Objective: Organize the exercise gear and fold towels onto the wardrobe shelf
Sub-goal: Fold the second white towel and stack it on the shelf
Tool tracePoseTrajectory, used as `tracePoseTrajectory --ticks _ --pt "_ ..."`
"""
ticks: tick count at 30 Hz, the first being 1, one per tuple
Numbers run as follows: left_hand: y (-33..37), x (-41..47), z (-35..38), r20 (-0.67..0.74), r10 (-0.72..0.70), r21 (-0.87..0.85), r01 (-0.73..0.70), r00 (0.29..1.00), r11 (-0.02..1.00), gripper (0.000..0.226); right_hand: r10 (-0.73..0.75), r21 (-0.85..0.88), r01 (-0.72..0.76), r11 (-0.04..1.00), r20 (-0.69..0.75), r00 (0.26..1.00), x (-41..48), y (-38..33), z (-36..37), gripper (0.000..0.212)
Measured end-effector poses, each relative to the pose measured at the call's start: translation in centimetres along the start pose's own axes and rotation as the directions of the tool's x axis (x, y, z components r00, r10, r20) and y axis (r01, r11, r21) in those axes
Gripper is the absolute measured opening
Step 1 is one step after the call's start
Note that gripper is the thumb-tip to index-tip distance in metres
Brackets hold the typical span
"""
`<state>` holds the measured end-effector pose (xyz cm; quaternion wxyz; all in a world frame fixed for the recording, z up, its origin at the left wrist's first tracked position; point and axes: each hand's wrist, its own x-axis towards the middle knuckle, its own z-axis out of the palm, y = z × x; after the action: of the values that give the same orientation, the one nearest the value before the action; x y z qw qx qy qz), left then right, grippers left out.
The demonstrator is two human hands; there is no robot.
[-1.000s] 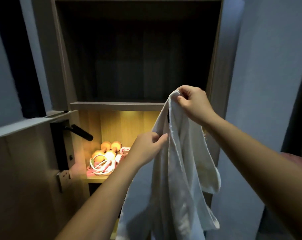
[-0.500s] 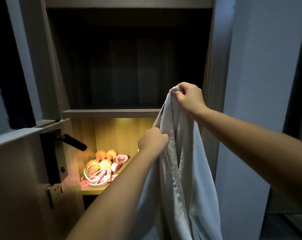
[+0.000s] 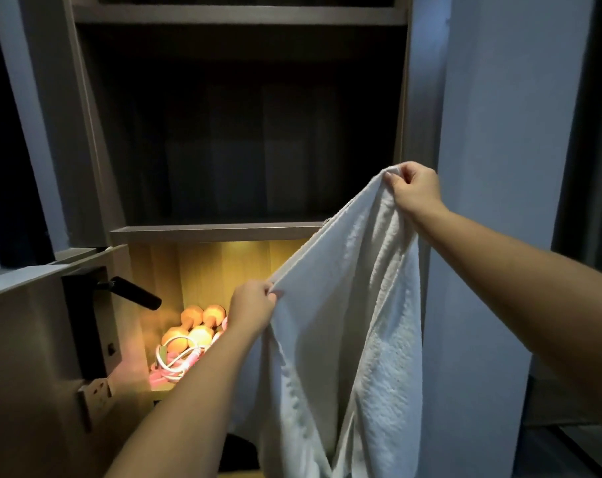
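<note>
- The wardrobe (image 3: pixel 86 132) stands open ahead of both hands. Its dark compartment, above and beyond them, is too dim to show whether anything lies inside.
- The white towel (image 3: pixel 354 322) hangs unfolded between the hands. Its top edge is stretched from the lower left hand up to the higher right hand, and the rest droops below them, past the bottom of the view.
- The shelf board (image 3: pixel 217 232) runs just behind that top edge, above the left hand and below the right. I see no folded towel on it.
- The orange dumbbells (image 3: pixel 192 326) and a pink-and-white cord (image 3: pixel 175 363) lie heaped in the lit compartment just beyond and below the left hand. The gear part looks done, if loosely.
- The right hand (image 3: pixel 413 188) has its fingers curled, pinching the towel's upper corner.
- The left hand (image 3: pixel 253 307) has its fingers curled, pinching the edge lower down.
- By my reading, the folding has barely begun: the towel is spread, no fold is made, and shelving is yet to come.
- No brand, label or writing is readable, neither on the towel nor on the black door handle (image 3: pixel 134 294) left of the left hand.
</note>
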<state>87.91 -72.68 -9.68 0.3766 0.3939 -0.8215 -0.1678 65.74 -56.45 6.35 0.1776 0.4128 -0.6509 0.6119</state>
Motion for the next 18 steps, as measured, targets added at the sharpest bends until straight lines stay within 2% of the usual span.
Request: tracePoseTrajectory --ticks 3,5,11,15,18 --pt "0.1 1.4 -2.2 -0.122 0.060 -0.139 -0.077 0.991 0.987 0.015 0.055 -0.029 -0.056 0.998 -0.038 0.998 0.4 1.8 -1.1 0.019" --pt "0.6 1.8 -3.8 -0.151 0.089 -0.213 -0.120 0.985 0.970 0.012 0.107 -0.015 -0.108 0.994 -0.067 0.992 0.4 2.5 -1.5 0.018" --pt "1.8 1.7 -8.3 0.032 0.167 -0.261 -0.153 0.985 0.953 0.017 0.237 -0.043 -0.242 0.969 -0.096 0.967 -0.7 3.5 -2.0 0.020" --pt "2.2 0.4 -10.8 0.070 0.165 -0.354 -0.130 0.984 0.926 0.028 0.284 -0.056 -0.283 0.958 0.014 0.959 -2.2 3.1 -2.0 0.022" --pt "3.1 -0.9 -12.8 0.177 0.145 -0.396 -0.065 0.973 0.916 0.026 0.390 0.048 -0.413 0.910 0.244 0.888 -2.9 1.3 -2.1 0.026"
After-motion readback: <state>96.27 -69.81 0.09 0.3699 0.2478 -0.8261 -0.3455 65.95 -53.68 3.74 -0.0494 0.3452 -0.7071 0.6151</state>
